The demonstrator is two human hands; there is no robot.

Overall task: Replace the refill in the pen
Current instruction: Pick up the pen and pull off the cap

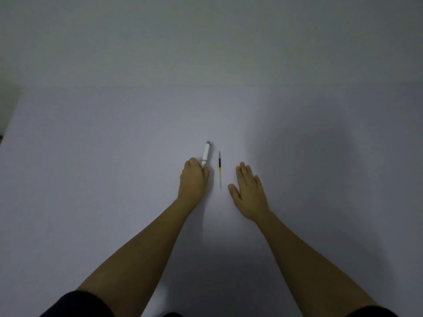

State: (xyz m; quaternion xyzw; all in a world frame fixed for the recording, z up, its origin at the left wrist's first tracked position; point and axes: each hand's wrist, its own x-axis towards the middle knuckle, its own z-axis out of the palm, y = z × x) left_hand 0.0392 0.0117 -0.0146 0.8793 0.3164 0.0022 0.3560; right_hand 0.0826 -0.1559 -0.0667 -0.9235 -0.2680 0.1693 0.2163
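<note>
Near the centre of the frame the left hand has its fingers curled around the near end of the white pen, while the right hand lies flat on the table, fingers together and holding nothing. Between them sits the refill, touched by neither. The risk, I'd say: that thin refill rolls if a hand brushes it, or the pen slips in so short a grip.

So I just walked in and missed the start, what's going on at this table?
A person is starting a pen refill swap. Their left hand is closed around the near end of a white pen on the table. A loose refill lies just beside it, untouched. The right hand rests open and flat, holding nothing.
</note>
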